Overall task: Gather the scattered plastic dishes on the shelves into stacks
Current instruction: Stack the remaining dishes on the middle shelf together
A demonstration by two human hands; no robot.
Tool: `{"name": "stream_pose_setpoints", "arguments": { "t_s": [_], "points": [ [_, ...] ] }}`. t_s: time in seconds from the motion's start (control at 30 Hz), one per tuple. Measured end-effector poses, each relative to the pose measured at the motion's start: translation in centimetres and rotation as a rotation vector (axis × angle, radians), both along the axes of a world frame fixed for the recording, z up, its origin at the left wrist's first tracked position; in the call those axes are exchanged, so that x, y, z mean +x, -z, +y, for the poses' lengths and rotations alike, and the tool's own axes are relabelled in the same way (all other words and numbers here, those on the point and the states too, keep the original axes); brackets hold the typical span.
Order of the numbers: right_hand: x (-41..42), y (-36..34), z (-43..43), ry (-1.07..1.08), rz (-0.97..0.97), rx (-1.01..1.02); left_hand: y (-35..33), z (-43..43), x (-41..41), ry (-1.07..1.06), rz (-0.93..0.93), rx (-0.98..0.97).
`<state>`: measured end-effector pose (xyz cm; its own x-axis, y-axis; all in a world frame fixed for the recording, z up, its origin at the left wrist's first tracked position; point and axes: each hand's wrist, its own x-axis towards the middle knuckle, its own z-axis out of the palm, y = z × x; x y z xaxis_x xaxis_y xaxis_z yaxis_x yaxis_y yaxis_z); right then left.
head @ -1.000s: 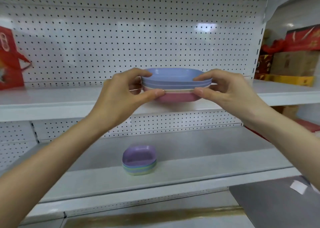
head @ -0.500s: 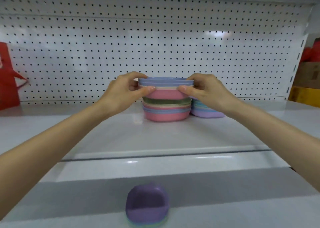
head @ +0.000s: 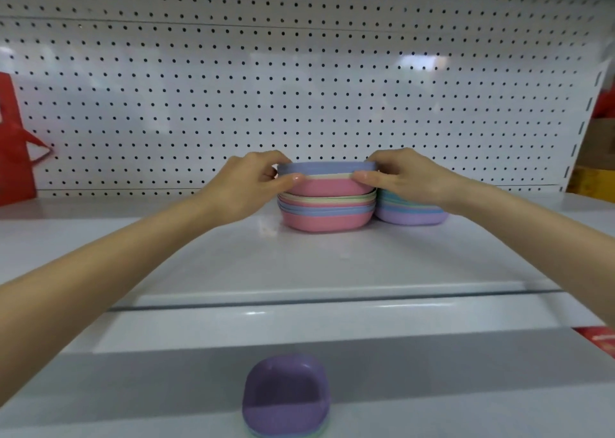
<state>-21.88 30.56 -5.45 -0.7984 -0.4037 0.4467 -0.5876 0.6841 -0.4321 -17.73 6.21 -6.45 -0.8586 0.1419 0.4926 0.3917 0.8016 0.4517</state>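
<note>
Left grip [head: 246, 184] and right grip [head: 402, 175] pinch opposite rims of the blue-topped dish stack [head: 327, 185], level, mouths up, spanning grip to grip, resting in the pink-based pile [head: 327, 218] below.

Here are your two hands, left hand [head: 248, 184] and right hand [head: 402, 176], both bare. Thumbnails [head: 296, 178] are trimmed short with a light sheen. Behind the hands, your forearms [head: 100, 271] run bare all the way back to the frame edges, slim and smooth.
</note>
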Motion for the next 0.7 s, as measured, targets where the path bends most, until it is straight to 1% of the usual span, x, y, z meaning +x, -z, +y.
{"name": "stream_pose_setpoints", "arguments": {
  "t_s": [0.13,0.23,0.33,0.4,0.47,0.6,0.7],
  "points": [
    [-0.4,-0.4,0.7,0.006,-0.110,0.107,0.0,0.1,-0.3,0.055,0.001,-0.181],
    [-0.3,-0.8,0.7,-0.025,-0.121,0.143,-0.5,0.0,-1.2,0.080,-0.022,-0.223],
    [0.0,-1.5,0.2,-0.076,-0.078,0.252,-1.4,-0.1,-2.3,0.088,-0.145,-0.301],
    [0.0,-2.0,-0.1,-0.115,-0.119,0.339,-2.1,0.0,-2.9,0.099,-0.263,-0.394],
    [-0.3,-2.2,-0.5,-0.103,-0.145,0.415,-2.5,0.2,-3.4,0.121,-0.351,-0.447],
    [-0.9,-2.0,-0.6,-0.001,-0.122,0.499,-2.2,0.3,-4.5,0.129,-0.320,-0.489],
    [-1.0,-1.9,-0.8,0.022,-0.129,0.527,-2.1,0.4,-4.9,0.111,-0.309,-0.502]
  ]
}}
